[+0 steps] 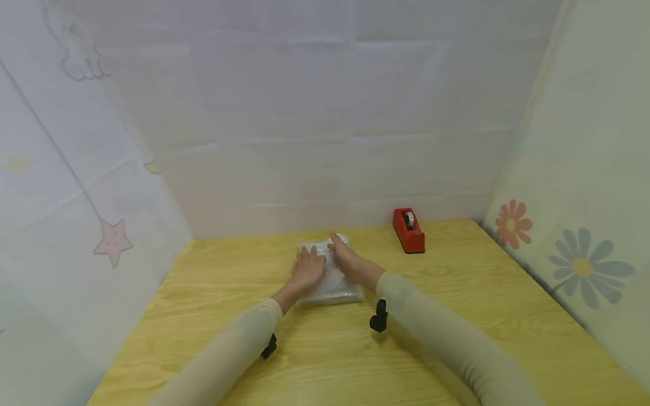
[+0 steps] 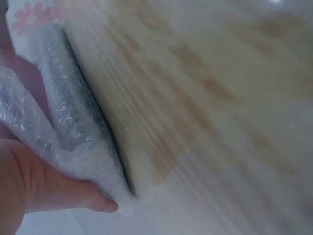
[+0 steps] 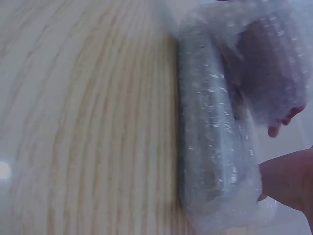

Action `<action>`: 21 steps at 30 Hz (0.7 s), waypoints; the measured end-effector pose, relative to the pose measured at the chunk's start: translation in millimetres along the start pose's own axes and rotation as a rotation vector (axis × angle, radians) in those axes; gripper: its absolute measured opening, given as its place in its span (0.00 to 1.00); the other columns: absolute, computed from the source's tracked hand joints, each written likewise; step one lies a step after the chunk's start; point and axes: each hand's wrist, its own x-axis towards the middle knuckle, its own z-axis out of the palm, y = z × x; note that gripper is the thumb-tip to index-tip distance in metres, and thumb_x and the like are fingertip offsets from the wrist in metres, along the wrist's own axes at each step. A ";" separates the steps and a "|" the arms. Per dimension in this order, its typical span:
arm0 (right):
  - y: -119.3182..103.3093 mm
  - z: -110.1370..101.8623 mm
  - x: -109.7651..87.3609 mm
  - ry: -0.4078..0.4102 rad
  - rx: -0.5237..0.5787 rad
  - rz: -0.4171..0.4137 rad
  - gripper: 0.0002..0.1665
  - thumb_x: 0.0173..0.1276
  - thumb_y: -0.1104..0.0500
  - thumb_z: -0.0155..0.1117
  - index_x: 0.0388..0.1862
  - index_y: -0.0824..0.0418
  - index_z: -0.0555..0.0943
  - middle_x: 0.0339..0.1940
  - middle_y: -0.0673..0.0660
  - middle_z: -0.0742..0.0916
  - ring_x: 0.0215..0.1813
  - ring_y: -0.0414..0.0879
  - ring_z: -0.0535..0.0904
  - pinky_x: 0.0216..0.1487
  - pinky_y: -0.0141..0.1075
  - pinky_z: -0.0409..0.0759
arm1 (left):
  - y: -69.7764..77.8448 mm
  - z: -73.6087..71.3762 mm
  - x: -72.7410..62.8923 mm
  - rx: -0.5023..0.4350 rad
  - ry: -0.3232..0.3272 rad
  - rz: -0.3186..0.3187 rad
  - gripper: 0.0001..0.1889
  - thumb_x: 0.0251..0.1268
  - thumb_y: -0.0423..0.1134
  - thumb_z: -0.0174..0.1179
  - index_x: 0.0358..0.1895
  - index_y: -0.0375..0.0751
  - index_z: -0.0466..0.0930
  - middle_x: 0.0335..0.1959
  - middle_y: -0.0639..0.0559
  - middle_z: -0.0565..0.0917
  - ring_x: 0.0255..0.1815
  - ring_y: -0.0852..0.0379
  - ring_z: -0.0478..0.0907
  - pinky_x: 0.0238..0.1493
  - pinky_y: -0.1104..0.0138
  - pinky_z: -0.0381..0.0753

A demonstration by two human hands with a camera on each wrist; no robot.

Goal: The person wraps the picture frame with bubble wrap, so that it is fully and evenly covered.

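Note:
A flat package in clear bubble wrap [image 1: 332, 285] lies on the table in the head view, with a loose fold of wrap along its side in both wrist views. My left hand [image 1: 308, 269] presses on its left part, fingers spread. In the left wrist view the left thumb [image 2: 73, 193] lies straight along the wrapped end. My right hand [image 1: 349, 264] touches the upper right side, its visible fingers fairly straight and its lower fingers hidden. Through the raised wrap [image 3: 208, 117] in the right wrist view, the other hand shows blurred. What the wrap contains cannot be made out.
A red tape dispenser [image 1: 409, 232] with a roll of tape stands at the back right of the yellow wood-grain table [image 1: 213, 316]. A pale sheet-covered wall [image 1: 304, 141] rises behind the table's far edge. Decorated walls stand left and right. Black wrist-camera parts [image 1: 378, 317] hang below the sleeves.

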 end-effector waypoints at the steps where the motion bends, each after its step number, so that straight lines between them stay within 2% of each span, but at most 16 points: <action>1: -1.3 -2.3 0.1 -0.001 0.014 0.004 0.56 0.75 0.23 0.30 0.85 0.59 0.39 0.84 0.60 0.40 0.81 0.59 0.29 0.74 0.61 0.28 | 3.7 2.6 -0.3 0.072 -0.001 0.013 0.34 0.83 0.51 0.30 0.79 0.30 0.55 0.80 0.28 0.46 0.78 0.25 0.35 0.73 0.37 0.41; 2: -2.6 -4.7 0.1 0.003 0.029 -0.001 0.56 0.75 0.23 0.30 0.85 0.59 0.38 0.84 0.59 0.40 0.82 0.58 0.29 0.74 0.61 0.27 | 7.0 4.4 -0.8 0.138 -0.005 0.021 0.33 0.83 0.52 0.30 0.80 0.32 0.55 0.80 0.28 0.47 0.77 0.23 0.35 0.73 0.36 0.42; 3: -3.7 -7.5 0.2 -0.001 0.046 -0.001 0.55 0.75 0.23 0.29 0.85 0.58 0.37 0.84 0.58 0.39 0.82 0.56 0.27 0.74 0.61 0.25 | 9.3 6.6 -1.7 0.151 -0.015 0.006 0.34 0.83 0.54 0.31 0.81 0.37 0.52 0.80 0.30 0.46 0.78 0.24 0.34 0.73 0.36 0.41; 6: -5.5 -14.3 0.1 0.000 0.106 -0.016 0.57 0.75 0.22 0.31 0.85 0.58 0.35 0.85 0.56 0.41 0.82 0.53 0.27 0.74 0.58 0.23 | 13.1 10.7 -3.5 0.239 -0.042 0.014 0.33 0.83 0.57 0.31 0.82 0.44 0.54 0.81 0.32 0.46 0.77 0.22 0.32 0.73 0.36 0.39; 10: -5.2 -19.4 0.7 0.006 0.166 -0.045 0.57 0.77 0.25 0.35 0.84 0.62 0.36 0.85 0.59 0.44 0.82 0.53 0.29 0.76 0.51 0.26 | 13.8 15.4 -6.3 0.358 -0.051 0.027 0.33 0.82 0.58 0.32 0.82 0.49 0.56 0.81 0.31 0.47 0.76 0.21 0.33 0.73 0.36 0.39; 13: -4.0 -20.9 -0.1 0.029 0.199 -0.074 0.52 0.80 0.30 0.37 0.84 0.65 0.40 0.84 0.62 0.48 0.83 0.54 0.33 0.77 0.48 0.30 | 15.5 19.6 -7.9 0.419 -0.046 0.029 0.32 0.81 0.58 0.32 0.82 0.51 0.57 0.80 0.30 0.48 0.76 0.20 0.33 0.73 0.35 0.39; 17: -0.4 -24.5 -7.2 0.096 0.209 -0.138 0.42 0.84 0.44 0.41 0.81 0.72 0.50 0.81 0.69 0.58 0.82 0.60 0.45 0.78 0.48 0.37 | 20.3 26.3 -7.6 0.479 -0.027 0.030 0.31 0.82 0.57 0.33 0.81 0.52 0.60 0.80 0.31 0.50 0.76 0.20 0.36 0.73 0.36 0.41; 21: 1.6 -28.8 -23.5 0.189 0.124 -0.199 0.30 0.84 0.56 0.44 0.72 0.79 0.63 0.71 0.75 0.71 0.75 0.65 0.64 0.76 0.52 0.54 | 20.4 33.4 -4.2 0.509 -0.004 0.036 0.29 0.82 0.55 0.35 0.79 0.52 0.63 0.79 0.31 0.53 0.76 0.19 0.38 0.73 0.36 0.42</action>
